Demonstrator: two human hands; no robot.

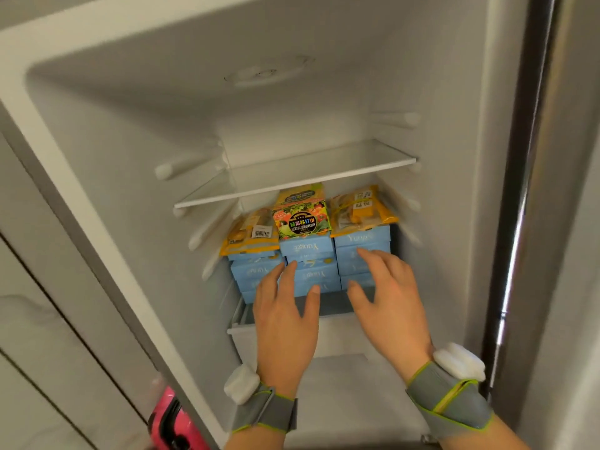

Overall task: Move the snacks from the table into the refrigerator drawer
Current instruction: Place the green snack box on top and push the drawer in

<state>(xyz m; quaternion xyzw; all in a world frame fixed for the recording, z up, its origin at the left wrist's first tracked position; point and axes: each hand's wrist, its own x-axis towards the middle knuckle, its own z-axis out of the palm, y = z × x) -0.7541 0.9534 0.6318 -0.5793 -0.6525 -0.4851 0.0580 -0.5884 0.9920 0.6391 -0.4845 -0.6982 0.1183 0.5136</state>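
Your left hand (285,315) and right hand (388,298), fingers relaxed and holding nothing, reach over the front rim of the open refrigerator drawer (242,334). Stacked blue boxes (306,246) fill its back, topped by a vegetable biscuit pack (302,219), a left orange packet (248,235) and a right orange packet (360,207).

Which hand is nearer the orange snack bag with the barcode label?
Left. The left hand reaches just below and right of the orange snack bag; the right hand is farther right, before the right-hand blue boxes.
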